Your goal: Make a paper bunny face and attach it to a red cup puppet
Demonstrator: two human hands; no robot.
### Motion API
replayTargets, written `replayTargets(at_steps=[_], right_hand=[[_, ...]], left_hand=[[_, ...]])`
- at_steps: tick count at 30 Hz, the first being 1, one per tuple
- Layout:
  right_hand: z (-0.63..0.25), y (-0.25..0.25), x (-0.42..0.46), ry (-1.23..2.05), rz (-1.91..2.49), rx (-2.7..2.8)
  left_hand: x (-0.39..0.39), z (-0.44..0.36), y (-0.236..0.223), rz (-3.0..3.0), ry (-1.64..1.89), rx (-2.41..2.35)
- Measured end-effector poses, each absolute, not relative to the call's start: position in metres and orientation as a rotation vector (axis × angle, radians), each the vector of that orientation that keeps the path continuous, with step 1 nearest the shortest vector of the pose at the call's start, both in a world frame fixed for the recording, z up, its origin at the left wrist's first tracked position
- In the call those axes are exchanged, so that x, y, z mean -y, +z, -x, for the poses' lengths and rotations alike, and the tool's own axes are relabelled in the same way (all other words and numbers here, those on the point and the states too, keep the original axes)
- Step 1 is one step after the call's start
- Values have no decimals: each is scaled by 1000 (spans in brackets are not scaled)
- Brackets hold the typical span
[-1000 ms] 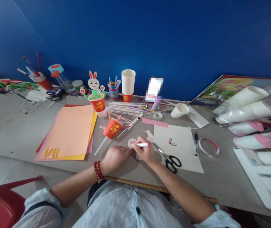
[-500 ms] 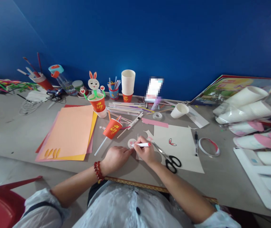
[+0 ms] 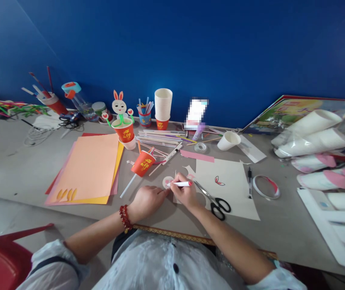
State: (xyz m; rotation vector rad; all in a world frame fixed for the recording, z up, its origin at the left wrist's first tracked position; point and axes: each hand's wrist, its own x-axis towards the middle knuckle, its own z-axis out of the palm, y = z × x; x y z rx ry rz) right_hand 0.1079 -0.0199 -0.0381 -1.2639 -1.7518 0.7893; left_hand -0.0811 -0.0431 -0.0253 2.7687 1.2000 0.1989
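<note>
The right hand (image 3: 186, 196), just left of the scissors (image 3: 210, 197), has its grip closed around a white marker (image 3: 180, 184) with a red end. The marker's other end meets a pink-marked paper disc (image 3: 165, 183), which lies on the tabletop (image 3: 160, 217) to the left of the scissors. The left hand (image 3: 148, 201), farther left of them, has its fingertips at the disc's lower edge; whether its grip pinches or merely presses cannot be told.

Yellow lettering covers the tipped orange cup (image 3: 143, 163) beyond and left of the scissors, and the standing orange cup (image 3: 123, 132) farther beyond; on both, 印 can be made out beside a stylised character. The lettering on the orange cup (image 3: 162, 124) under the white cup stack (image 3: 163, 104), well beyond the scissors, is too small to read. Beyond them too, a bright screen (image 3: 197, 112) is pixelated. Far right of the scissors, bagged cups (image 3: 314, 141) partly hide a printed cover (image 3: 271, 114), its words unreadable. Far left of them, a red chair (image 3: 1, 262) is cut off by the frame.
</note>
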Motion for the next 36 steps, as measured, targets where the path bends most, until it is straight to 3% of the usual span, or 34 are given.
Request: replayTargets(at_steps=[13,28,36], right_hand=[[-106,-36,19,809,1290,1749],[-114,-25,20,990,1145,1322],[-125,2,15,1171,1037,1110]], left_hand=[[44,81,-24,-2746,197,-1203],[43,80,-25,-2744,193,-1252],[43,83,-25,-2465,448,-1300]])
